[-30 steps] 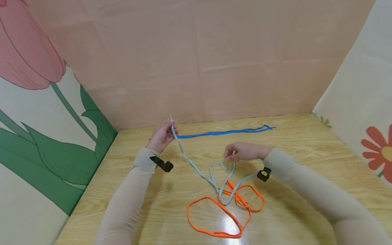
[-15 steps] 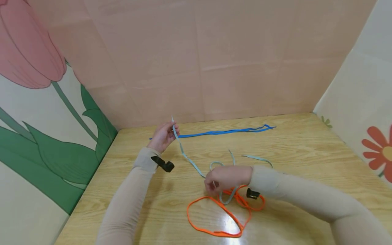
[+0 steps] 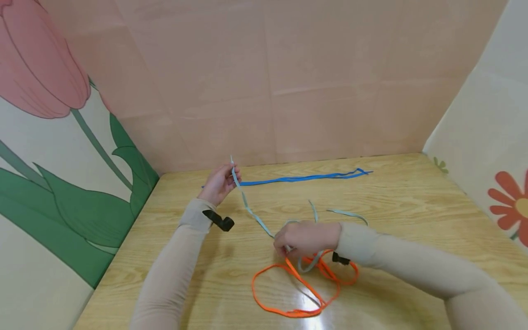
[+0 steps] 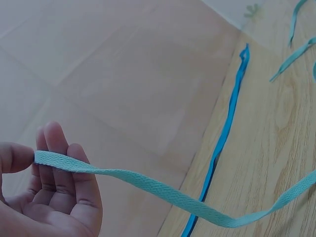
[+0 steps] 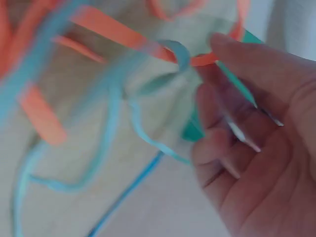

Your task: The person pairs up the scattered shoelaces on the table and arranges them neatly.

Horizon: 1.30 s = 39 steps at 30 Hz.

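Observation:
My left hand (image 3: 220,183) pinches one end of a light blue shoelace (image 4: 168,193) between thumb and fingers, raised over the table's back left. From there the lace slopes down to the right, toward my right hand (image 3: 307,238). In the right wrist view my right thumb and fingers pinch an orange shoelace (image 5: 116,28), lifting part of it. A light blue loop (image 5: 183,53) hangs round the orange strand close to the fingertips. The other orange coils (image 3: 268,309) lie on the table, and two light blue ends (image 3: 348,213) show beyond my right hand.
A doubled blue shoelace (image 3: 305,178) lies straight along the back of the wooden table (image 3: 412,220). Behind it rises a pink backdrop (image 3: 264,91). Flower-printed panels stand at the left (image 3: 78,197) and right (image 3: 486,137).
My right hand has moved down and left from the light blue lace's end, which it let go, and now pinches and lifts the orange lace. The left hand has held its place.

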Each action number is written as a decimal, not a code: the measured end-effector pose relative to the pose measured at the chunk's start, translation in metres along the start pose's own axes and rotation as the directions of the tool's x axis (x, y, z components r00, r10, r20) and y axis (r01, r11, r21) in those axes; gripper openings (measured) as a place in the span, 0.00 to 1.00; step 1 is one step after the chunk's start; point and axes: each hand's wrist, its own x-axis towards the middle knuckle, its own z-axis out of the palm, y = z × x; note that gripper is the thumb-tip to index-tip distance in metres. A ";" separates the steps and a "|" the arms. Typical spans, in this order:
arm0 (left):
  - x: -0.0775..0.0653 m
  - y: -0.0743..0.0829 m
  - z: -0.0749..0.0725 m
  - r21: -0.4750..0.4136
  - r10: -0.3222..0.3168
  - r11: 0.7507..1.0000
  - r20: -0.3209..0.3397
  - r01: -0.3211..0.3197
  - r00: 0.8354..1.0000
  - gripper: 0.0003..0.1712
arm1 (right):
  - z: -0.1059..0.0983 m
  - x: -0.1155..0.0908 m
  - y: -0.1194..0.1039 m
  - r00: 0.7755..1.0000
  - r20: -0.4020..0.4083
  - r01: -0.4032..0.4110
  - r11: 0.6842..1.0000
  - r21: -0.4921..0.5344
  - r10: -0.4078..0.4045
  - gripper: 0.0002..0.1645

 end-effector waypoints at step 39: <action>0.004 -0.003 0.001 0.017 0.006 1.000 0.019 -0.007 1.000 0.08 | -0.010 -0.010 0.024 0.991 -0.113 -0.024 0.930 0.368 0.070 0.11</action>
